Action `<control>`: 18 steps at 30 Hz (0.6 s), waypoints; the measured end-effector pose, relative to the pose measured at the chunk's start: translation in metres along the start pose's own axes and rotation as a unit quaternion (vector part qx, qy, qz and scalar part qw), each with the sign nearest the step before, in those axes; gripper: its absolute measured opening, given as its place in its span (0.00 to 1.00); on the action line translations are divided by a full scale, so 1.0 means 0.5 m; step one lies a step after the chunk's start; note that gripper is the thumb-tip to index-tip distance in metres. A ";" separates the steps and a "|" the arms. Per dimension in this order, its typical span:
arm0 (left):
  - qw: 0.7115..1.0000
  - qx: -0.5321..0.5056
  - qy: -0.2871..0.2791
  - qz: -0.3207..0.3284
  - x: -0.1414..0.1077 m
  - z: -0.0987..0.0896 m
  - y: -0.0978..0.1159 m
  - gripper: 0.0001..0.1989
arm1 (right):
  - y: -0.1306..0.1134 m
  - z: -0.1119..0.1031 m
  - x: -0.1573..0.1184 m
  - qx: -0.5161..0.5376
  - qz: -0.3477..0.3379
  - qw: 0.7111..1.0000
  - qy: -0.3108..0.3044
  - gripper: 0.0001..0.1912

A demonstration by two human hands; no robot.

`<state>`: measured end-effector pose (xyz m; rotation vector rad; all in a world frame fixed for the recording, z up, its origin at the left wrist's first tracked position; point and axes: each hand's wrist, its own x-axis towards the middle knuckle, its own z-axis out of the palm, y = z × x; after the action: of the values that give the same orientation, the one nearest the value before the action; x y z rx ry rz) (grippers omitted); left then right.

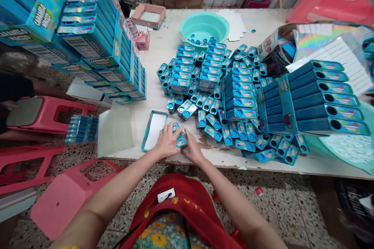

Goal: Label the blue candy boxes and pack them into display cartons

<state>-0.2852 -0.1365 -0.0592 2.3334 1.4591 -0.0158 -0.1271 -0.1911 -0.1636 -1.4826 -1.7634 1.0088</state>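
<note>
Near the table's front edge, my left hand (168, 141) is closed over small blue printed boxes (180, 141), standing with their ends up; its fingers hide how many there are. My right hand (191, 147) has its fingers bent together against the right side of the same boxes. Just left of my hands lies a shallow blue open tray (154, 130) with a white bottom. To the right spreads a heap of similar blue boxes (207, 103), some in stacked rows, their ends showing round holes or blue discs.
Filled blue display cartons (87, 46) are stacked high at the left. A turquoise basin (187, 27) with blue discs stands at the back. Another basin (350, 151) holds pale pieces at the right. Pink stools (70, 198) stand on the floor at left, where another person's arm (49, 87) shows.
</note>
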 end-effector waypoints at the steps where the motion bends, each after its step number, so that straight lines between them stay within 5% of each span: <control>1: 0.999 -0.021 0.025 -0.006 -0.007 -0.020 -0.008 0.44 | -0.009 0.011 -0.018 0.000 0.031 0.998 0.047 0.39; 3: 0.995 -0.059 0.078 -0.004 -0.022 -0.068 -0.041 0.45 | -0.037 0.048 -0.044 0.007 0.086 0.990 0.114 0.31; 5: 0.992 -0.076 0.104 0.019 -0.031 -0.115 -0.097 0.45 | -0.072 0.100 -0.041 0.017 0.106 0.988 0.114 0.26; 8: 0.994 -0.078 0.053 0.052 -0.021 -0.148 -0.197 0.47 | -0.116 0.175 0.014 -0.008 0.112 0.992 0.062 0.29; 13: 0.991 -0.059 -0.085 0.084 0.020 -0.100 -0.283 0.51 | -0.123 0.213 0.086 -0.097 0.140 0.985 -0.006 0.20; 18: 0.995 0.067 -0.032 0.070 0.044 -0.059 -0.253 0.44 | -0.106 0.188 0.055 -0.128 0.131 0.983 -0.029 0.22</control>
<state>-0.3906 -0.0592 -0.0763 2.5126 1.2986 -0.1529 -0.2382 -0.1834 -0.1677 -1.9041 -1.8258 0.9884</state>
